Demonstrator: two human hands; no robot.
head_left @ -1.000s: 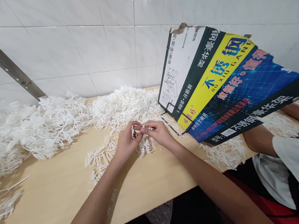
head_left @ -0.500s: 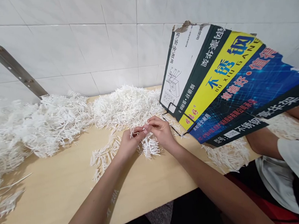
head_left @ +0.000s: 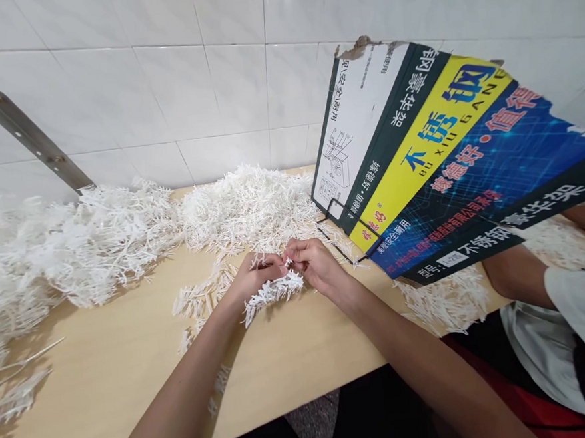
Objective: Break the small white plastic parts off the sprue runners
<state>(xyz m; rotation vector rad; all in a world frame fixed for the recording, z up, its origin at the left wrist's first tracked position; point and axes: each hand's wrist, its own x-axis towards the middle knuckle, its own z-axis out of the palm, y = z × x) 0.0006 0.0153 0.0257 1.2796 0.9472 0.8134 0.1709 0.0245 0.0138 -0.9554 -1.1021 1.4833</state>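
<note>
The left hand (head_left: 261,274) pinches a white fringed piece (head_left: 276,292) between thumb and fingers; the right hand (head_left: 311,263) has its fingertips curled at the piece's upper right end, though its exact grip cannot be told. The fingertips have just parted slightly, and the piece, which hung below them, now slants down to the left, just above the table (head_left: 331,340); it seems to be turned between the hands, not released. Left of the left hand lie loose white strips (head_left: 205,295). Beyond the hands, on the far side, is a white heap (head_left: 249,205), with a larger heap (head_left: 103,239) to its left. A printed cardboard sheet (head_left: 432,146) leans at the right, with a black cord (head_left: 372,230) at its lower corner. Past it show a co-worker's forearm (head_left: 519,273) and pale sleeve (head_left: 579,306). A metal bracket (head_left: 31,137) is fixed to the tiled wall (head_left: 228,90).
</note>
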